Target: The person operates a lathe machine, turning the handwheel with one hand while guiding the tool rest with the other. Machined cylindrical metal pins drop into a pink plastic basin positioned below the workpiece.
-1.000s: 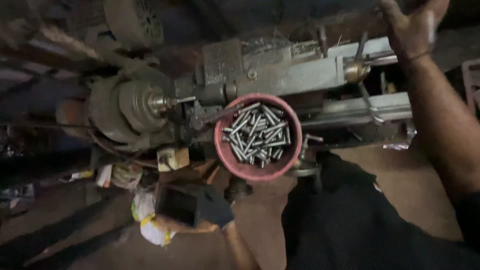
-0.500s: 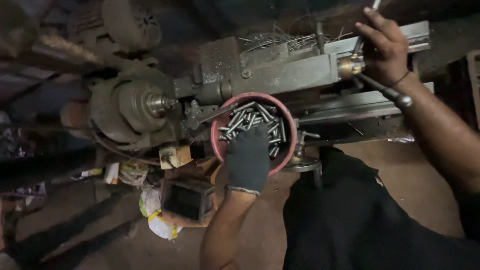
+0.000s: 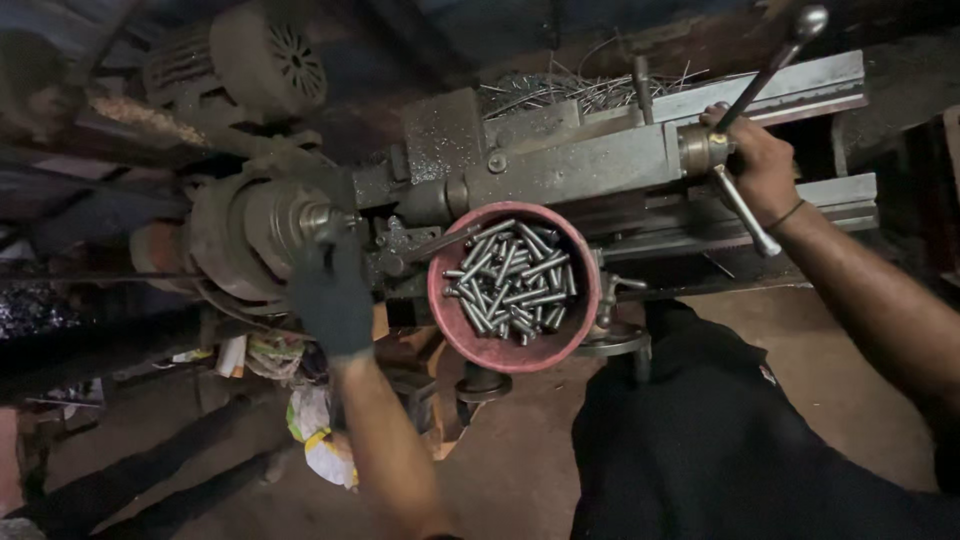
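The person's left arm reaches up and forward from the bottom of the view, forearm bare, the left hand [image 3: 330, 295] in a dark glove. That hand is raised to the chuck [image 3: 300, 222] at the spindle end of the lathe [image 3: 560, 165], its fingers curled toward the chuck's nose; whether they pinch anything there cannot be told, since the glove hides the fingertips. The right arm stretches out from the right edge, bent slightly at the wrist, a thin dark band around it. The right hand [image 3: 760, 165] is closed around the hub of the capstan handle [image 3: 735, 150], from which two metal levers show: one rising up to a round knob [image 3: 808, 20], one slanting down toward the person.

Between the two hands, just below the lathe body, sits one round red bowl [image 3: 470, 330] heaped with short steel pins [image 3: 512, 280], too many to count. One grey motor [image 3: 265, 60] sits above the headstock. A tangle of metal swarf [image 3: 570, 90] lies on top of the machine behind the bowl
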Motion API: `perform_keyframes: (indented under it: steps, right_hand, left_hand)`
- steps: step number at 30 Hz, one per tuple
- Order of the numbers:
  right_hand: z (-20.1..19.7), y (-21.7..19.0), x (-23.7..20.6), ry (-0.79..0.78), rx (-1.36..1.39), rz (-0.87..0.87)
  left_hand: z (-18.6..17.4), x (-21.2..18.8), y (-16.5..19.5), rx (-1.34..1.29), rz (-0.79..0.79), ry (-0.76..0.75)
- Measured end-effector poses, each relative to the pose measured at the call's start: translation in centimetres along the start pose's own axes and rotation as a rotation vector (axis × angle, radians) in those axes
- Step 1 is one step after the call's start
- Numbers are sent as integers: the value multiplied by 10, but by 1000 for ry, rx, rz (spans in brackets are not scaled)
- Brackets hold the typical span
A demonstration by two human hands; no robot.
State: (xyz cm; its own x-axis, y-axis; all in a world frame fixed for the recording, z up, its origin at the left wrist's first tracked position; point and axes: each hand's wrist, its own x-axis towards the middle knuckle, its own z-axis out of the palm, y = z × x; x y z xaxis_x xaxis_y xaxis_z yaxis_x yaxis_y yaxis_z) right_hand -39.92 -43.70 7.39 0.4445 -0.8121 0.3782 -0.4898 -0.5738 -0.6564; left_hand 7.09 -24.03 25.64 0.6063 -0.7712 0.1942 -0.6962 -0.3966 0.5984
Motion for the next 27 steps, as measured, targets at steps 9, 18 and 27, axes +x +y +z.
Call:
perform_keyframes:
  steps: [9,18,27]
  right_hand:
    - [2,-5,0,17,64,80]
    - [-29,-16,-6,-397,-176,638]
    - [-62,-9,-56,-132,115,704]
  left_hand:
    - [33,82,-33,776,575,-523]
    - [37,85,-50,705,660,-505]
    - [31,75,-38,612,585,-371]
